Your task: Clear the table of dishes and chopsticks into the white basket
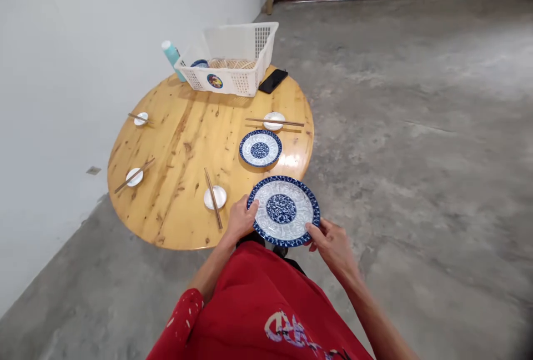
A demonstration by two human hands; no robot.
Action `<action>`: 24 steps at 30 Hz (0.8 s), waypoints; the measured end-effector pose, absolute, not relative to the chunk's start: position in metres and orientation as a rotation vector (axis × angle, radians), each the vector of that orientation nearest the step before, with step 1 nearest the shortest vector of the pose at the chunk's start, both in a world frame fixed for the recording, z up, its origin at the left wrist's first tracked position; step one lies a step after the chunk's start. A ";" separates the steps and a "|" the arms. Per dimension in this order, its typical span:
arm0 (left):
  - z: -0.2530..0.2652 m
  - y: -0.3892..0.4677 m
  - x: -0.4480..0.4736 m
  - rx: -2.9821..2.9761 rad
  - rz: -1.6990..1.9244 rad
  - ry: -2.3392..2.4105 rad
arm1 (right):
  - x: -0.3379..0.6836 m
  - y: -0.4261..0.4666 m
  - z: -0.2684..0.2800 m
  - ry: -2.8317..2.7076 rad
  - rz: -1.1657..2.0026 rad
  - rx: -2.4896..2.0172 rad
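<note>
At the worktop (179, 199), left fingers (252, 209) and right fingers (315, 233) grip a plate (281, 209) between them; left are nearer the worktop; a second plate (260, 149) lies just beyond.

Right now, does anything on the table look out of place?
Nothing looks spilled or broken. The black smartphone seems slightly odd: it lies beside the white plastic basket, on a wooden table laid with chopsticks.

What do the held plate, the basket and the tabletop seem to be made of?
Held plate: probably glazed ceramic, perhaps melamine; smooth sheen over blue-and-white patterning. Basket: likely white plastic, given its moulded lattice walls. Tabletop: wood or wood-look, apparently varnished, showing grain, knots and bright reflections.
</note>
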State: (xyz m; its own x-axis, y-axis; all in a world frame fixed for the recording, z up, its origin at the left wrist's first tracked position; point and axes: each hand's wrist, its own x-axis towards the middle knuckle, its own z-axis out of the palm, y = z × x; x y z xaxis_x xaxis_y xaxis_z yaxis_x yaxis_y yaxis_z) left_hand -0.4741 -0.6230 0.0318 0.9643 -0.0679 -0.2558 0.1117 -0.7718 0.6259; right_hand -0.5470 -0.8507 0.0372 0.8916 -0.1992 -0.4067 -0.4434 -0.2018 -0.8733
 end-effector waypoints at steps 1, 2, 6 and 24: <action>0.031 -0.632 -0.474 2.419 -0.347 0.039 | -0.543 -0.861 0.037 0.480 0.246 -1.777; 0.031 -0.638 -0.473 2.412 -0.344 0.051 | -0.539 -0.869 0.037 0.471 0.253 -1.769; 0.032 -0.652 -0.456 2.418 -0.310 0.125 | -0.506 -0.889 0.035 0.398 0.280 -1.758; 0.018 -0.656 -0.313 2.574 -0.451 0.495 | -0.272 -0.904 -0.003 0.074 0.604 -1.921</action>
